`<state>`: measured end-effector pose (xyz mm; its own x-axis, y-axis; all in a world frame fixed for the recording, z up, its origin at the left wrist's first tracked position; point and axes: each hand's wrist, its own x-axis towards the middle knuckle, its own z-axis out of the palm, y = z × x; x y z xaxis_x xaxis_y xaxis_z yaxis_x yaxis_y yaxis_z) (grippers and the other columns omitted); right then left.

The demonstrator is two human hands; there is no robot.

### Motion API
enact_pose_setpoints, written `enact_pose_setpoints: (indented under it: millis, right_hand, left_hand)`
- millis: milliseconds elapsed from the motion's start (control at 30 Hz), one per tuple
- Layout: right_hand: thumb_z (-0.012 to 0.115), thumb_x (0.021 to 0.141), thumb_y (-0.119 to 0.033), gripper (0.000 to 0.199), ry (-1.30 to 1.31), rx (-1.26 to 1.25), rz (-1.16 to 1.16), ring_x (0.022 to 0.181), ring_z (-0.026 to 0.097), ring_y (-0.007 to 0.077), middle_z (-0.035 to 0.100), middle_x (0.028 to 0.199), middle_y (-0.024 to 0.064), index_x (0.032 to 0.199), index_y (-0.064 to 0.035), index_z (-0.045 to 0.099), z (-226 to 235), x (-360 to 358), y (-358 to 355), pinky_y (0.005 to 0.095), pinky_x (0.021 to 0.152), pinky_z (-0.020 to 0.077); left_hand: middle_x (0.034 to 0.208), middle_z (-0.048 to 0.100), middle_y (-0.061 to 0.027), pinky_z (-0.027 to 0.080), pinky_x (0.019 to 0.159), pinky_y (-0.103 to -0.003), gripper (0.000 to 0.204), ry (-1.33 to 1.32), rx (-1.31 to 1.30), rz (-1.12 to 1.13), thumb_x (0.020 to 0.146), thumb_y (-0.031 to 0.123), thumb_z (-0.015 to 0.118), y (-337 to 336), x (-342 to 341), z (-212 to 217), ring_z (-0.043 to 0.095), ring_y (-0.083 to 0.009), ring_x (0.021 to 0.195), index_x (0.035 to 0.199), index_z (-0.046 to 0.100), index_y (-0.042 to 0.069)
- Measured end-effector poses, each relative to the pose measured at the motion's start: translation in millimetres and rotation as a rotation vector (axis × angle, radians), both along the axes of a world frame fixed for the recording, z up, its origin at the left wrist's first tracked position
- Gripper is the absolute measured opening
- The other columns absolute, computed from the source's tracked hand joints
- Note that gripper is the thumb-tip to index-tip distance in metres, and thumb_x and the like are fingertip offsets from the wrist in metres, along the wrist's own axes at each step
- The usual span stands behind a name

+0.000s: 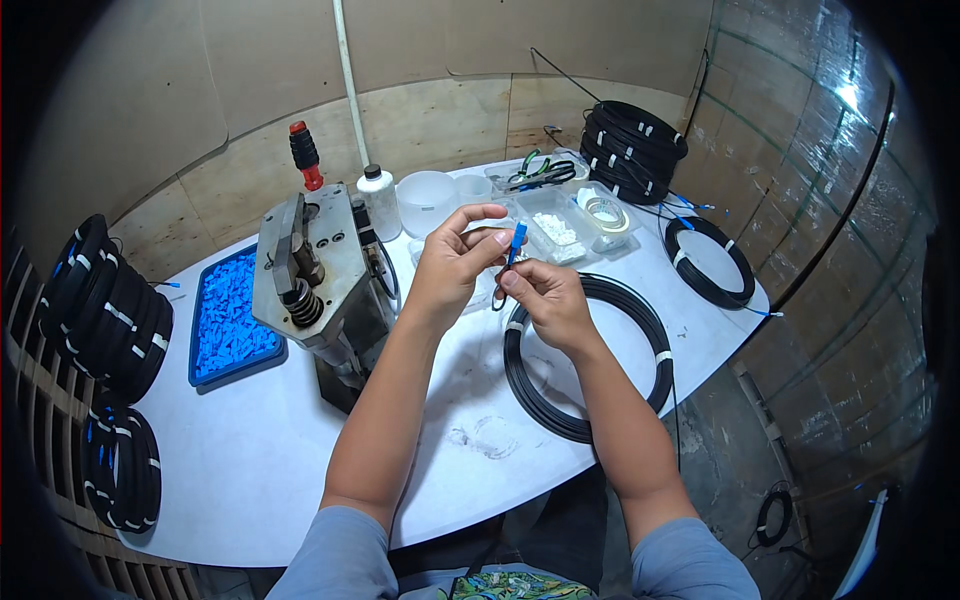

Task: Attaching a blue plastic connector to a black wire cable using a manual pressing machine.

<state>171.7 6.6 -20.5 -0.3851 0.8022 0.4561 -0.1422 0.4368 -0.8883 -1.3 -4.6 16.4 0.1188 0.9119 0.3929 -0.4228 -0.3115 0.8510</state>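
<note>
Both hands are raised over the middle of the white table (440, 420). A small blue cable connector (518, 238) stands upright between them on the end of a black cable (497, 298). My left hand (462, 258) has its thumb against the connector's side, with the index finger curved above; its other fingertips are partly hidden. Just below, my right hand (548, 302) pinches the cable between thumb and fingers. Under the right hand and forearm lies a coil of black cable (663, 372), tied with white bands.
A metal hand press (325, 260) stands left of my arms, beside a blue tray (235, 375) of blue connector parts. Behind are a white bottle (378, 205), a tub (427, 203) and clear boxes (555, 235). Stacked cable coils (632, 150) stand far right; more coils (105, 310) are left.
</note>
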Motion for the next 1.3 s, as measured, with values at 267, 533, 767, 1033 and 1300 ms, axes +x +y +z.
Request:
enact_pose_setpoints:
  millis: [267,533,767,1033,1300]
  right_hand:
    - [0.072,0.099,-0.025,0.025,-0.038,-0.033,0.050,0.075,0.060,0.0069,0.071,0.081,0.0018,0.094,-0.0008,0.075,4.5,4.4,-2.3,0.0245,0.070,0.0476]
    - [0.073,0.099,-0.024,0.024,0.024,-0.067,0.082,0.077,0.061,0.0071,0.071,0.081,0.0024,0.097,-0.0003,0.075,3.6,4.1,-1.6,0.0237,0.071,0.0485]
    - [0.073,0.099,-0.024,0.024,-0.004,-0.064,0.070,0.076,0.061,0.0073,0.072,0.082,0.0030,0.097,-0.0003,0.075,4.8,4.9,-1.8,0.0240,0.071,0.0495]
    - [0.072,0.099,-0.022,0.023,0.012,-0.064,0.071,0.078,0.064,0.0089,0.072,0.082,0.0038,0.098,0.0007,0.075,4.2,4.9,-1.5,0.0254,0.073,0.0515]
    - [0.070,0.101,-0.019,0.020,-0.010,-0.074,0.053,0.079,0.064,0.0092,0.071,0.083,0.0038,0.096,-0.0004,0.073,7.1,4.6,-4.0,0.0252,0.076,0.0508]
  left_hand:
    - [0.098,0.072,-0.0061,0.054,0.080,-0.027,0.030,-0.104,-0.036,-0.059,0.097,0.008,0.071,3.4,-2.5,-4.0,0.066,-0.0111,0.088,0.124,0.060,0.003]
    - [0.104,0.071,-0.0082,0.054,0.087,-0.035,0.026,-0.119,-0.081,-0.148,0.096,0.007,0.070,7.1,-6.7,-8.8,0.068,-0.0175,0.097,0.121,0.061,0.006]
    - [0.104,0.070,-0.0092,0.054,0.088,-0.035,0.023,-0.164,-0.069,-0.125,0.097,0.005,0.068,6.7,-4.3,-8.3,0.068,-0.0183,0.097,0.119,0.062,0.006]
    - [0.106,0.071,-0.0095,0.054,0.088,-0.036,0.023,-0.155,-0.093,-0.157,0.096,0.006,0.069,7.1,-6.7,-9.7,0.068,-0.0185,0.099,0.118,0.062,0.007]
    - [0.105,0.072,-0.0086,0.053,0.088,-0.036,0.018,-0.162,-0.082,-0.125,0.096,0.006,0.070,9.1,-6.5,-11.2,0.068,-0.0181,0.098,0.113,0.066,0.005]
